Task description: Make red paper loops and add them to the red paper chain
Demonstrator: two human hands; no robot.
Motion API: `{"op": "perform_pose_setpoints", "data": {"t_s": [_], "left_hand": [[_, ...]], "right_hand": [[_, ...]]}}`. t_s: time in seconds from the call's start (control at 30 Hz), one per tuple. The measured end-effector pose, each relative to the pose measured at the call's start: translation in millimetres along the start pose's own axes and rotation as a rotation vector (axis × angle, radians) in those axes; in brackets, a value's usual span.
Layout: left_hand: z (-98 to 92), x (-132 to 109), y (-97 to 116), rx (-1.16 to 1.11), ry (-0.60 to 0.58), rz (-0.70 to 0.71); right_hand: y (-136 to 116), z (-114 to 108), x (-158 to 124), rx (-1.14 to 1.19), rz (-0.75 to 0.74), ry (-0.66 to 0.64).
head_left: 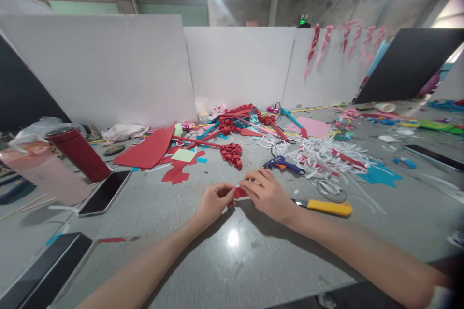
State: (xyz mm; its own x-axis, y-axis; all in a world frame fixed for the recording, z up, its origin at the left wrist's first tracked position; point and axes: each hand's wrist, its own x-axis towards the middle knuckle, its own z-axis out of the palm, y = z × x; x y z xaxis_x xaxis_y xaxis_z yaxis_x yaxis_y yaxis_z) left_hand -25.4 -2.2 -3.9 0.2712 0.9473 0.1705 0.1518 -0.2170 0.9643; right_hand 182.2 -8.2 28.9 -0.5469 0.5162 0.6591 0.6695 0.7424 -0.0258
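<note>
Low over the grey table [232,260], my left hand [213,201] and my right hand [266,193] meet, both pinching a small red paper piece [240,192] between their fingertips. The left hand's fingers are curled closed on its left end. Resting on the table, the right hand covers the piece's right end. Just beyond the hands lies a folded red paper chain [232,153]. A blue glue gun [282,164] lies a little past the right hand.
A yellow-handled utility knife [328,206] lies right of my right wrist. Red paper sheets [148,150] and scraps, white paper shreds [319,152], a tape ring [330,189], a phone [105,192], a red flask [80,152] and a pink cup [45,171] surround the spot. White boards [239,65] wall the back.
</note>
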Motion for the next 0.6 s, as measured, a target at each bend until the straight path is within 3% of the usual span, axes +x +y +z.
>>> {"op": "perform_pose_setpoints", "data": {"t_s": [0.1, 0.4, 0.6], "left_hand": [[1.1, -1.8, 4.7, 0.038, 0.002, 0.003], [0.8, -6.1, 0.7, 0.164, -0.043, 0.109], [-0.2, -6.4, -2.4, 0.249, -0.065, 0.175]], "right_hand": [[-2.8, 3.6, -3.4, -0.030, -0.019, -0.004], [-1.4, 17.1, -7.3, 0.374, 0.087, -0.044], [-1.5, 13.0, -7.2, 0.469, 0.162, -0.092]]}}
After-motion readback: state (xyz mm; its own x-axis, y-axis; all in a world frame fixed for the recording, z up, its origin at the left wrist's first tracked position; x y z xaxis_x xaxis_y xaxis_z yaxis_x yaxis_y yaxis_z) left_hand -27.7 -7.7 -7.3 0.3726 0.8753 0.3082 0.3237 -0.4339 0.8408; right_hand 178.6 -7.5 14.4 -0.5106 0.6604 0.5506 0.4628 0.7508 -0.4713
